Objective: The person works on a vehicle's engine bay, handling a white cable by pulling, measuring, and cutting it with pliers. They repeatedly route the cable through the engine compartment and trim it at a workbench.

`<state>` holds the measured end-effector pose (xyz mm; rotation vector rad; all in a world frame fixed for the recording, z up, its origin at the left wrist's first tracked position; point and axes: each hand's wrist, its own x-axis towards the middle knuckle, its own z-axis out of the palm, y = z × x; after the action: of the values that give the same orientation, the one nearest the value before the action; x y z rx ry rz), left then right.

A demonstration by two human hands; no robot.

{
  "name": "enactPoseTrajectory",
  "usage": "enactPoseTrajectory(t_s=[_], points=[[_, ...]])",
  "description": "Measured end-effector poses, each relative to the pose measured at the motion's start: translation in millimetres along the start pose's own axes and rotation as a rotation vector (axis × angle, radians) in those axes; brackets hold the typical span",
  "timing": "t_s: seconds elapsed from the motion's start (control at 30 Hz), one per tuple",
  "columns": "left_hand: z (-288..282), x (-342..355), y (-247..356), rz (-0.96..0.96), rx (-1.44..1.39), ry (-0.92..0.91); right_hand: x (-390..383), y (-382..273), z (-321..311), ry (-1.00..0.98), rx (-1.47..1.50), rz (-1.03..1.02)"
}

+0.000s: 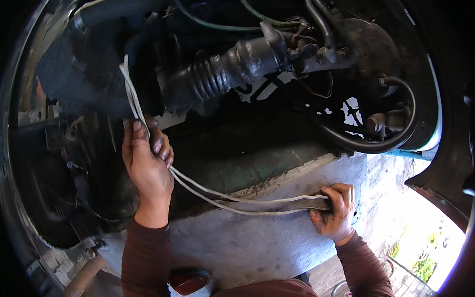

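Note:
A pair of white electrical wires stretches between my two hands, sagging slightly in front of an open engine bay. My left hand is closed around the wires, thumb on top, and their upper ends stick up past the fingers. On the right, my right hand grips the other portion of the wires with curled fingers. Whether the wires end or loop inside that hand is hidden. Both hands are over the bay's near edge and the pale body panel. Dark smudges mark the fingers.
A black ribbed hose crosses the engine bay beyond my hands. Toward the right, a curved black hose bends round near a metal fitting. Thin green hoses run along the top. A dark red object is low, near my body.

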<state>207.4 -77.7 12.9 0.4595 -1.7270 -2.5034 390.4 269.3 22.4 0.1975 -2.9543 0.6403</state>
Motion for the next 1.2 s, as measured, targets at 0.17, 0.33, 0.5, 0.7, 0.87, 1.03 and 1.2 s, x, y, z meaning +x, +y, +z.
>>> enactPoseTrajectory(t_s=[0.17,0.33,0.5,0.7,0.87,1.03,1.2], points=[[18,-30,18,-0.227,-0.335,-0.047,-12,8,-1,0.000,0.082,-0.049],[40,-87,-12,-0.548,-0.037,-0.617,-7,12,-11,-0.064,0.160,-0.248],[49,-99,-6,-0.160,0.290,-1.375,-1,6,-14,-0.116,0.099,-0.218],[43,-106,-23,-0.022,0.485,-1.461,-4,-1,-2,-0.097,0.055,-0.118],[45,-107,-21,0.011,0.485,-1.425,-9,2,-2,-0.088,0.085,-0.107],[47,-107,-18,-0.021,0.524,-1.377,-12,8,-5,-0.139,0.075,-0.105],[45,-109,-20,-0.028,0.513,-1.356,-9,-1,4,-0.078,0.137,-0.085]])
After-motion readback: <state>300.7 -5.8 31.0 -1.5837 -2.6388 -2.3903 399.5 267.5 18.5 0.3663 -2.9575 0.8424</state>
